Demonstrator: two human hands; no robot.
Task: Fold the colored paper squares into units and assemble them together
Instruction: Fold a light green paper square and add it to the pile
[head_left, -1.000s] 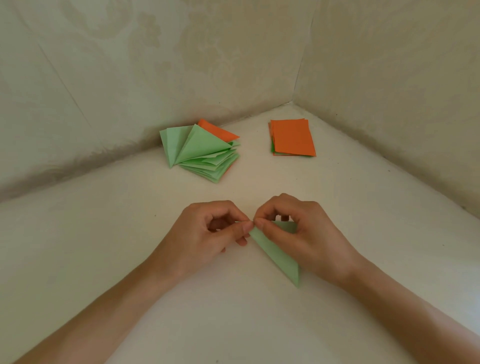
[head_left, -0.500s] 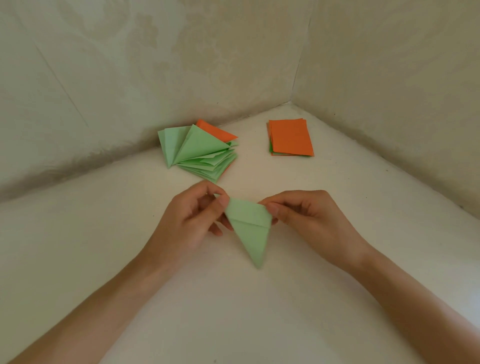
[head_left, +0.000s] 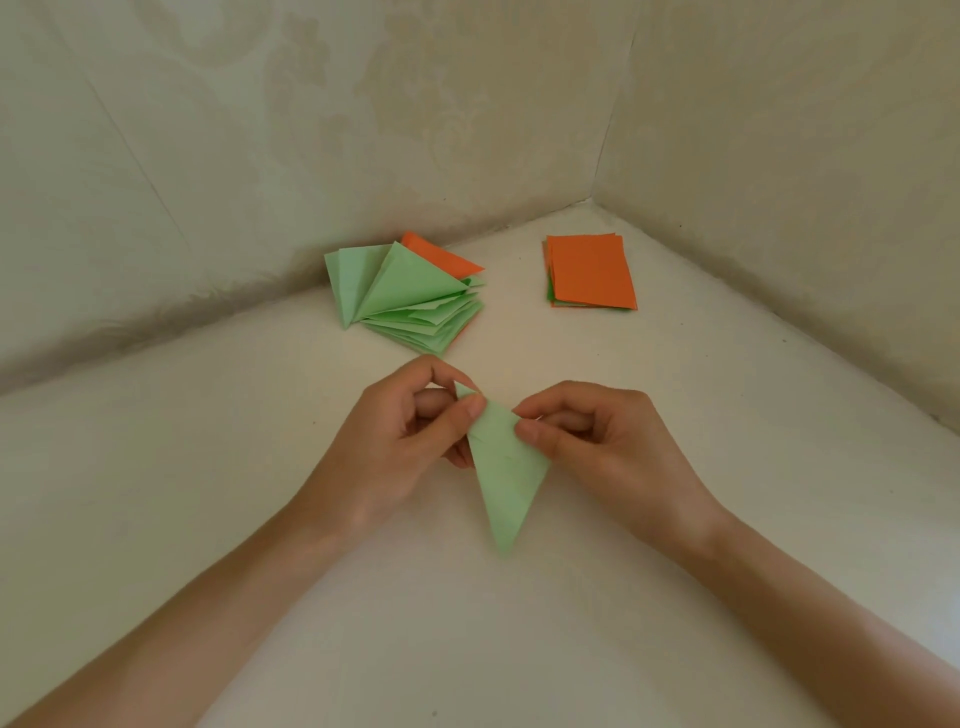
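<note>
Above the middle of the table (head_left: 208, 493), the left hand (head_left: 410, 447) and right hand (head_left: 597, 441) each pinch an upper corner of a light green folded triangle (head_left: 506, 483) (its tip points to six o'clock). A fanned pile of folded units (head_left: 410, 301) lies at eleven o'clock from it, and an orange-topped paper stack (head_left: 592, 270) at one o'clock.

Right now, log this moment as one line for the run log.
left hand: pinches green unit top corner | right hand: pinches its right edge | folded pile: back left | flat squares stack: back right
</note>
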